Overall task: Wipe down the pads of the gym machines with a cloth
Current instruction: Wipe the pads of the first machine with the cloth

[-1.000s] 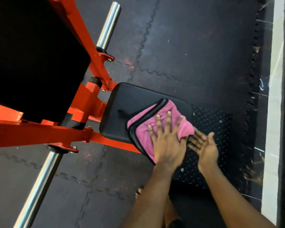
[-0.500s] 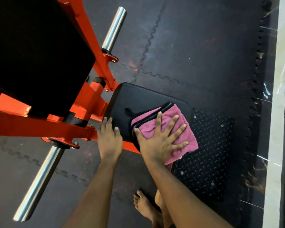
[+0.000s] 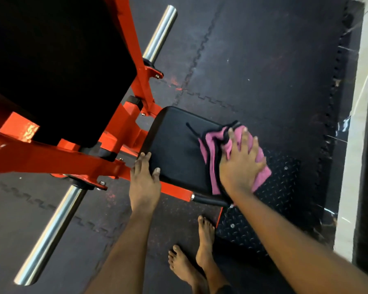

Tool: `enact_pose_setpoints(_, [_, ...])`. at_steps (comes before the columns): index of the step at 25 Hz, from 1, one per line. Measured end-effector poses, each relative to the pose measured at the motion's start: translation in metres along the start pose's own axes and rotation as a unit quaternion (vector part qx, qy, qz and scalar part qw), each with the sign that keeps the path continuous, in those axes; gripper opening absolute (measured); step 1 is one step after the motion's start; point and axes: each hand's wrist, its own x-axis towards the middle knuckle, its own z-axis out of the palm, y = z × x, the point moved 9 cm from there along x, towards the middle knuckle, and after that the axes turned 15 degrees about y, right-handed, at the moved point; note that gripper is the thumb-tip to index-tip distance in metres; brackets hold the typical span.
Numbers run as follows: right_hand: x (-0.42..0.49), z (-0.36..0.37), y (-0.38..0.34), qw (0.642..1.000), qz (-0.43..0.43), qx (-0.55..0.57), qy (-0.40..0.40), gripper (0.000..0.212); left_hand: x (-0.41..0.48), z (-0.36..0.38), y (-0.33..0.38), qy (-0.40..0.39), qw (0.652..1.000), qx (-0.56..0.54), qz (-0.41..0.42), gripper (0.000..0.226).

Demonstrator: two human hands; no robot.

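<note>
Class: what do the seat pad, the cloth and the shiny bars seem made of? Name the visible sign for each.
Seat pad: probably vinyl or leatherette; smooth black, soft sheen. Cloth: likely microfibre; pink, fuzzy, folds softly. Bars: metal, seemingly chromed steel; mirror-bright highlights.

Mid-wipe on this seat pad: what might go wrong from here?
The pink cloth is bunched under the right hand and overhangs the right edge of the seat pad, so it may slip onto the floor plate. A bare foot stands close to the end of the orange frame; it may get stubbed.
</note>
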Motion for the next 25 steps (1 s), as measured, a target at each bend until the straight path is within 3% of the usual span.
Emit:
enact_pose_setpoints(3, [-0.060, -0.010, 0.022, 0.999, -0.042, 0.022, -0.022, 0.062, 0.001, -0.002, -0.001, 0.009, 1.000, -0.004, -0.010, 0.053])
enact_pose_setpoints(7, [0.001, 0.007, 0.001, 0.999, -0.030, -0.006, -0.024, 0.060, 0.004, -0.001, -0.002, 0.015, 1.000, -0.018, -0.009, 0.054])
enact_pose_setpoints(11, [0.071, 0.035, -0.069, 0.998, -0.027, 0.015, -0.047, 0.054, 0.008, 0.000, -0.008, 0.010, 0.999, -0.045, -0.003, 0.053])
enact_pose_setpoints(14, [0.034, 0.039, -0.131, 0.978, -0.200, 0.013, -0.053, 0.055, 0.013, -0.008, -0.031, 0.023, 0.985, -0.154, -0.071, 0.049])
enact_pose_setpoints(17, [-0.057, 0.020, -0.128, 0.925, -0.367, 0.042, -0.093, 0.060, 0.015, -0.022, -0.051, 0.069, 0.967, -0.208, -0.127, 0.048])
enact_pose_setpoints(20, [-0.082, 0.016, -0.127, 0.891, -0.438, 0.051, -0.107, 0.060, 0.012, -0.023, -0.054, 0.076, 0.964, -0.217, -0.130, 0.045])
enact_pose_setpoints(23, [-0.061, 0.039, -0.187, 0.858, -0.496, 0.081, -0.111, 0.054, 0.007, -0.026, -0.063, 0.111, 0.960, -0.202, -0.160, 0.042])
enact_pose_setpoints(25, [-0.026, 0.059, -0.234, 0.861, -0.492, 0.070, -0.110, 0.051, 0.003, -0.035, -0.066, 0.153, 0.953, -0.182, -0.190, 0.040])
